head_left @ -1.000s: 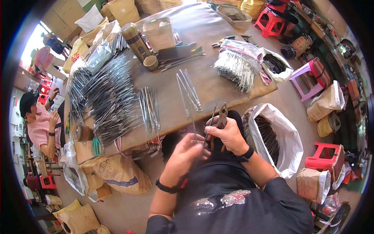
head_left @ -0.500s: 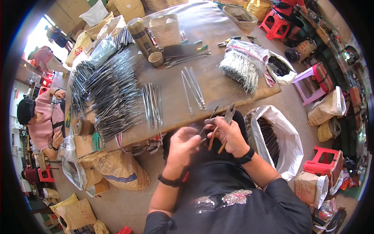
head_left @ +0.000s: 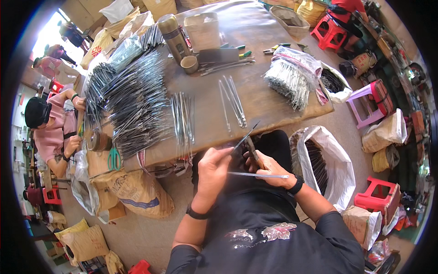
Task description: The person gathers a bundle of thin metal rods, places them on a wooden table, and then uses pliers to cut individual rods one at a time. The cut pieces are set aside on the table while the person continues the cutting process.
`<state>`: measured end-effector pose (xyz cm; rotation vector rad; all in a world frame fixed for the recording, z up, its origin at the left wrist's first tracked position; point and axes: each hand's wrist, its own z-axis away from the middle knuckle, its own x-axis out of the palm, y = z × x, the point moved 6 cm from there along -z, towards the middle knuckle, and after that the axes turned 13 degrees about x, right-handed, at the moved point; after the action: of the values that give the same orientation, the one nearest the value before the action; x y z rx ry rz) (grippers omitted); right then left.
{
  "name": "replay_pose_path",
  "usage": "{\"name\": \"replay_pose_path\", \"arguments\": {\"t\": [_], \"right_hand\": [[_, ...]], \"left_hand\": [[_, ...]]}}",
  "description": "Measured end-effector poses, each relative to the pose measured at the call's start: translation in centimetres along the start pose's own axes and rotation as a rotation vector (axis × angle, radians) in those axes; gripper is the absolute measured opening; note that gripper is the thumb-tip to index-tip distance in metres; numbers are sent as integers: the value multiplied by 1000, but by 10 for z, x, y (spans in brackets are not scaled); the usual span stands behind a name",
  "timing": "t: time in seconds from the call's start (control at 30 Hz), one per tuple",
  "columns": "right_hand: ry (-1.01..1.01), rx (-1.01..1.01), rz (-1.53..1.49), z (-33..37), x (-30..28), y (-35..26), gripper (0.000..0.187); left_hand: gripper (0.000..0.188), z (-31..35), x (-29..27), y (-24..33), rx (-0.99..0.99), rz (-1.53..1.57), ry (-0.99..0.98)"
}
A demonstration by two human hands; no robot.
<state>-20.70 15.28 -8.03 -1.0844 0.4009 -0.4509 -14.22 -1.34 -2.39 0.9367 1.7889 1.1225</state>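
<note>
My left hand (head_left: 213,170) is closed, pinching a thin dark metal rod (head_left: 247,135) whose tip points up and away toward the table edge. In my right hand (head_left: 273,172) is a pair of pliers (head_left: 253,154) with brownish handles; their jaws are hard to make out. A flat shiny metal strip (head_left: 258,175) runs sideways from beside my left palm across the front of my right hand; which hand holds it I cannot tell. Beyond my hands, several thin metal strips (head_left: 234,101) lie on the table, with a small bunch (head_left: 183,119) of them further left.
A big heap of metal strips (head_left: 137,100) covers the table's (head_left: 205,98) left side. A flask (head_left: 173,36), a cup (head_left: 189,64) and a bagged bundle (head_left: 289,80) stand further off. A white sack (head_left: 340,166) is at my right. A co-worker in pink (head_left: 57,132) sits left.
The pliers have turned and dropped lower between my hands. A flat metal strip now lies sideways across my right hand. The co-worker's arm at left has moved toward the heap.
</note>
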Motion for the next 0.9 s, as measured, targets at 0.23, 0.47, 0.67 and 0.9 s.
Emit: {"name": "replay_pose_path", "arguments": {"t": [0.23, 0.47, 0.67, 0.9], "right_hand": [[395, -284, 599, 10, -15, -29, 36], [420, -206, 598, 9, -17, -31, 31], [449, -79, 571, 5, -30, -27, 26], [411, 74, 438, -8, -26, -27, 40]], "left_hand": [[20, 1, 1, -6, -44, 124, 11], [21, 1, 4, -13, -235, 168, -63], [40, -1, -14, 20, -23, -234, -124], [25, -12, -21, 19, 115, -284, -4]]}}
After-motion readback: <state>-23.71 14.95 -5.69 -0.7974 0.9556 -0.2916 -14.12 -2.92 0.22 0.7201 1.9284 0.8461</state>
